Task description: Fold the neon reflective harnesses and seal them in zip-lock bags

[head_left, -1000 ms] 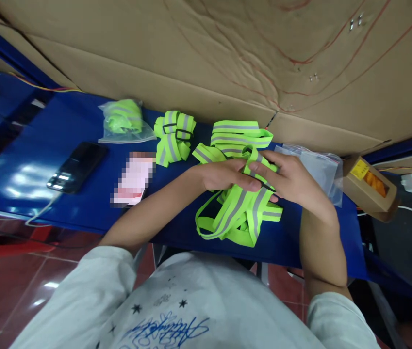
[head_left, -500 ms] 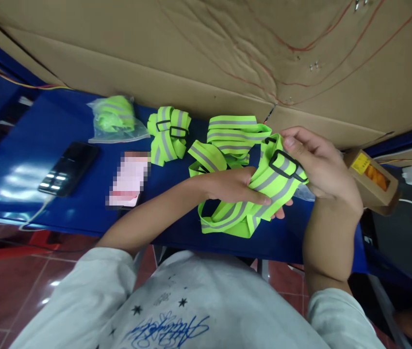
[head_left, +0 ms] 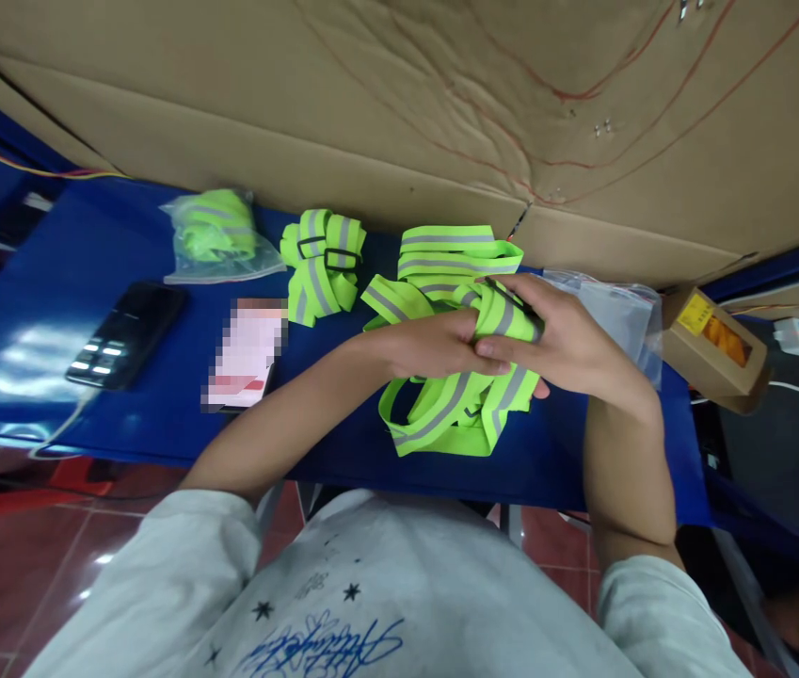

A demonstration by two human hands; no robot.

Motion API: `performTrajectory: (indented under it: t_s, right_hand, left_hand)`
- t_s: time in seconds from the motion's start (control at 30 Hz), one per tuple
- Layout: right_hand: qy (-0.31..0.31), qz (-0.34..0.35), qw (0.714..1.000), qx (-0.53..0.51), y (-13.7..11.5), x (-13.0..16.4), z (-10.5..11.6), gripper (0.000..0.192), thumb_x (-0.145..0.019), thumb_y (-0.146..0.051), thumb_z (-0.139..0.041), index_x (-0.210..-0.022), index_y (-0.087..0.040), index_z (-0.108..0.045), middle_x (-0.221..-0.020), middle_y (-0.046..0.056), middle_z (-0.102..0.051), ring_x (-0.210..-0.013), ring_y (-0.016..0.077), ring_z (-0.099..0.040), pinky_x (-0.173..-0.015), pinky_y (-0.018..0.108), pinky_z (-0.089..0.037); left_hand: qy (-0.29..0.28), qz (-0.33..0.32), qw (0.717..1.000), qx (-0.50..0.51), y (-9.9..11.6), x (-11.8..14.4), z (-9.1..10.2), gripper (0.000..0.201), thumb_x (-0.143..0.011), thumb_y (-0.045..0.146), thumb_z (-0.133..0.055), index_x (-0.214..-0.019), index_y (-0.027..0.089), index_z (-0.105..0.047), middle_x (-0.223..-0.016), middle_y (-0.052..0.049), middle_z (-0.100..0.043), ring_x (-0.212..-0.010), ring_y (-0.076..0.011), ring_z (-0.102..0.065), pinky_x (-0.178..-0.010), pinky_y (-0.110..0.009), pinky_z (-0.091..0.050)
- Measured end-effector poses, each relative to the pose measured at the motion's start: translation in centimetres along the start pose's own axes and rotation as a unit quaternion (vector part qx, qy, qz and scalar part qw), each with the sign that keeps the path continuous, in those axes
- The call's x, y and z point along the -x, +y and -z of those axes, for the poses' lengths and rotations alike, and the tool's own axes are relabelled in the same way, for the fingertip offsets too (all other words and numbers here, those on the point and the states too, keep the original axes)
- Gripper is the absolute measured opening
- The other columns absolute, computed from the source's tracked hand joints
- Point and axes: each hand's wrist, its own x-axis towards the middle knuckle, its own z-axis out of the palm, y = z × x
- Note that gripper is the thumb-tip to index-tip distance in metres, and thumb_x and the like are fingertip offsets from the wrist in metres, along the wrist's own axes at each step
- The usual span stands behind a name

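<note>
A neon yellow-green reflective strap (head_left: 452,414) with a grey stripe and black buckles is gathered between my hands above the blue table. My left hand (head_left: 445,344) grips its folded part from the left, thumb on top. From the right, my right hand (head_left: 536,325) closes over the upper fold, covering most of a black buckle. Loops of the strap hang below my wrists toward the table's front edge. Just behind my hands lies another strap (head_left: 445,240), folded in layers. A bundled strap (head_left: 325,259) with two black buckles sits farther left.
A clear bag with a strap inside (head_left: 219,235) lies at the back left. Nearby are a black phone (head_left: 127,334) on a white cable and a second phone (head_left: 247,353) with a blurred screen. Clear plastic bags (head_left: 615,315) and a cardboard box (head_left: 713,348) are at right. Cardboard backs the table (head_left: 343,443).
My right hand has moved left and down, folding the buckled end of the strap over toward my left hand. The clear bags at right have come into view.
</note>
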Motion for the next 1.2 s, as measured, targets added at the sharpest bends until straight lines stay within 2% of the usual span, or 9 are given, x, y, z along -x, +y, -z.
performTrajectory:
  t_s: [0.13,0.2,0.3,0.43,0.53,0.7,0.93,1.1,1.2]
  right_hand:
    - [0.045,-0.045,0.998,0.006,-0.2,0.2,-0.2,0.042,-0.09,-0.045,-0.08,-0.126,-0.025,-0.073,-0.116,0.007,-0.079,-0.102,0.0294,-0.076,-0.092,0.045,-0.063]
    - [0.087,-0.052,0.995,0.017,-0.4,0.3,0.1,0.04,-0.089,-0.043,-0.083,-0.124,-0.026,-0.073,-0.115,0.007,-0.079,-0.105,0.0303,-0.076,-0.094,0.047,-0.063]
    - [0.124,-0.038,0.991,0.025,-0.9,0.5,0.9,0.044,-0.088,-0.043,-0.086,-0.126,-0.027,-0.073,-0.128,0.009,-0.077,-0.117,0.0329,-0.074,-0.106,0.052,-0.06]
    - [0.124,-0.029,0.991,0.04,-1.8,1.0,1.6,0.046,-0.09,-0.042,-0.086,-0.132,-0.031,-0.072,-0.139,0.01,-0.074,-0.126,0.0359,-0.07,-0.114,0.056,-0.056]
    - [0.116,-0.039,0.991,0.05,-2.3,1.3,1.6,0.042,-0.092,-0.046,-0.083,-0.129,-0.031,-0.073,-0.132,0.009,-0.077,-0.12,0.036,-0.072,-0.108,0.055,-0.059]
    - [0.108,-0.062,0.991,0.05,-2.1,1.1,1.1,0.037,-0.098,-0.048,-0.075,-0.127,-0.025,-0.075,-0.118,0.009,-0.08,-0.106,0.0335,-0.077,-0.098,0.05,-0.06]
    - [0.088,-0.054,0.995,0.019,-1.9,0.9,1.0,0.032,-0.102,-0.051,-0.069,-0.123,-0.027,-0.076,-0.12,0.006,-0.081,-0.111,0.0319,-0.076,-0.098,0.047,-0.06]
    - [0.106,-0.064,0.992,-0.003,-2.7,1.1,0.8,0.037,-0.1,-0.059,-0.069,-0.113,-0.027,-0.08,-0.106,0.007,-0.081,-0.102,0.0296,-0.077,-0.092,0.043,-0.061]
    - [0.069,-0.057,0.993,-0.075,-2.3,1.2,1.1,0.053,-0.101,-0.071,-0.061,-0.128,-0.028,-0.078,-0.115,0.007,-0.081,-0.118,0.0316,-0.075,-0.104,0.045,-0.06]
  left_hand:
    - [-0.059,0.043,0.974,0.216,0.3,-0.3,-1.0,0.028,-0.074,0.037,-0.09,-0.091,0.016,-0.081,-0.095,-0.007,-0.082,-0.097,-0.0246,-0.078,-0.098,-0.039,-0.062]
    - [-0.099,0.059,0.956,0.27,0.5,-0.3,-1.7,0.034,-0.076,0.037,-0.09,-0.102,0.017,-0.083,-0.109,-0.011,-0.084,-0.108,-0.0277,-0.079,-0.103,-0.042,-0.063]
    - [-0.112,0.067,0.961,0.243,0.5,-0.1,-2.6,0.033,-0.084,0.035,-0.087,-0.113,0.019,-0.082,-0.121,-0.011,-0.083,-0.116,-0.0262,-0.078,-0.107,-0.041,-0.062]
    - [-0.118,0.029,0.971,0.208,0.3,0.0,-3.1,0.025,-0.092,0.034,-0.083,-0.111,0.019,-0.082,-0.112,-0.008,-0.085,-0.11,-0.0202,-0.08,-0.108,-0.035,-0.061]
    - [-0.125,0.036,0.968,0.214,0.5,0.2,-2.9,0.029,-0.091,0.036,-0.084,-0.114,0.019,-0.081,-0.11,-0.008,-0.085,-0.108,-0.0214,-0.081,-0.106,-0.036,-0.063]
    - [-0.125,0.075,0.957,0.249,1.1,0.3,-2.4,0.038,-0.087,0.038,-0.088,-0.12,0.02,-0.081,-0.132,-0.011,-0.08,-0.124,-0.0274,-0.077,-0.106,-0.04,-0.065]
    - [-0.068,0.043,0.978,0.194,0.7,-0.1,-2.9,0.033,-0.082,0.038,-0.093,-0.105,0.015,-0.082,-0.111,-0.011,-0.085,-0.108,-0.0249,-0.081,-0.105,-0.041,-0.064]
    - [-0.031,0.021,0.989,0.144,1.6,0.2,-3.2,0.036,-0.09,0.047,-0.086,-0.106,0.015,-0.081,-0.108,-0.012,-0.084,-0.108,-0.0255,-0.081,-0.104,-0.042,-0.065]
    - [-0.032,0.013,0.992,0.12,2.8,1.1,-3.0,0.036,-0.092,0.048,-0.083,-0.106,0.015,-0.081,-0.105,-0.01,-0.085,-0.107,-0.0255,-0.081,-0.103,-0.04,-0.065]
